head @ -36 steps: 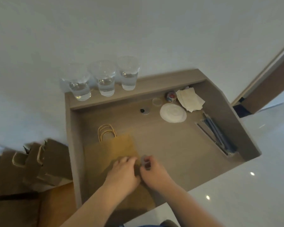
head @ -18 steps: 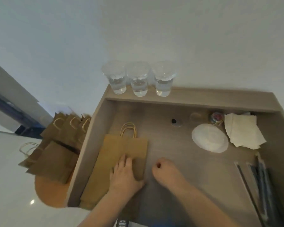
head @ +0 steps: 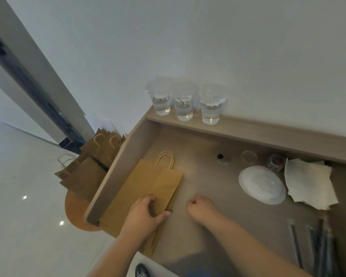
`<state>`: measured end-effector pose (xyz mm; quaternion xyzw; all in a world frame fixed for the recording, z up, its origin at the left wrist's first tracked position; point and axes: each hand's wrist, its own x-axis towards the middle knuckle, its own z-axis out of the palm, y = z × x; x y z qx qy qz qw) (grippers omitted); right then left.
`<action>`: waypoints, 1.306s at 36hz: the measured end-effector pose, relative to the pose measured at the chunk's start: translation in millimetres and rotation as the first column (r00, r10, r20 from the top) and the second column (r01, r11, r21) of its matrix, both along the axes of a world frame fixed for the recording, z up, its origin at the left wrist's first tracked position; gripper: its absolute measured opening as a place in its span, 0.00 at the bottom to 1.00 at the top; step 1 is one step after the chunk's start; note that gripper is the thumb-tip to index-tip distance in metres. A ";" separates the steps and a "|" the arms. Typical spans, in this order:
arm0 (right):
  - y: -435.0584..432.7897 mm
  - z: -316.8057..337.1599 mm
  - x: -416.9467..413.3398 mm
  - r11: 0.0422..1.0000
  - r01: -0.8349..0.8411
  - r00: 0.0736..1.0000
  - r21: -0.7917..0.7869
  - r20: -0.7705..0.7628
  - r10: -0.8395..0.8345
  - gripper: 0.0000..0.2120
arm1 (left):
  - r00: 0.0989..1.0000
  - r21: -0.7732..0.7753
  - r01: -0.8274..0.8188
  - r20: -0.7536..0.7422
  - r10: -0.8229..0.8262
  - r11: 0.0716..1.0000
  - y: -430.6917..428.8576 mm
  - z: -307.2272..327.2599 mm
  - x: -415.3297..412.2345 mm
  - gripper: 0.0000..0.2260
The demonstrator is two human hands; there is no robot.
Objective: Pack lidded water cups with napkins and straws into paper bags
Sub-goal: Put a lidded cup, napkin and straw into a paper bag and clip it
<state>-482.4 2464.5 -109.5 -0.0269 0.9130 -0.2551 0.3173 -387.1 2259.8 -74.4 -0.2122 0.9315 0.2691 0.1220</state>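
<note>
Three lidded water cups (head: 184,103) line the back ledge (head: 268,131). We see the left hand (head: 143,215) gripping the flat paper bag (head: 148,182) by the desk (head: 208,186) wall. The right hand (head: 201,208) is fisted beside it, nothing visible inside. Napkins (head: 310,184) and straws (head: 318,242) lie at the right.

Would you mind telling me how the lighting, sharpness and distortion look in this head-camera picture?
Head view: soft, even light, with small bright glare spots on the glossy white floor; the flat brown paper bag and the three clear plastic water cups are fairly sharp; the dark wrapped straws at the lower right edge are smeared; the wide-angle lens tilts the grey door frame.
</note>
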 end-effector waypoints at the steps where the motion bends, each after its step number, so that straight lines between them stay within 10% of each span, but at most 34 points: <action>1: 1.5 0.0 -1.2 1.000 -0.005 1.000 0.002 -0.001 0.005 0.25 | 1.000 -0.003 -0.002 -0.007 0.002 1.000 1.0 0.6 1.1 0.43; 26: 17.8 41.5 -9.2 0.884 -0.460 0.888 0.079 0.037 0.459 0.12 | 0.963 0.018 0.171 0.209 -0.171 0.985 -15.6 16.3 -16.8 0.28; 37: 24.6 51.5 1.5 0.971 -0.097 0.982 -0.217 0.137 0.129 0.10 | 0.997 -0.120 0.053 -0.055 -0.060 0.991 -5.3 38.4 4.7 0.17; 42: 52.0 51.1 12.9 0.560 0.585 0.799 -0.587 0.537 -0.271 0.26 | 0.902 -0.122 0.315 -0.268 -0.337 0.941 25.5 71.8 17.5 0.25; 47: 103.9 89.5 6.1 0.164 0.664 0.747 -0.729 0.653 -0.121 0.45 | 0.699 -0.129 0.539 -0.484 -0.527 0.832 57.1 75.3 27.9 0.30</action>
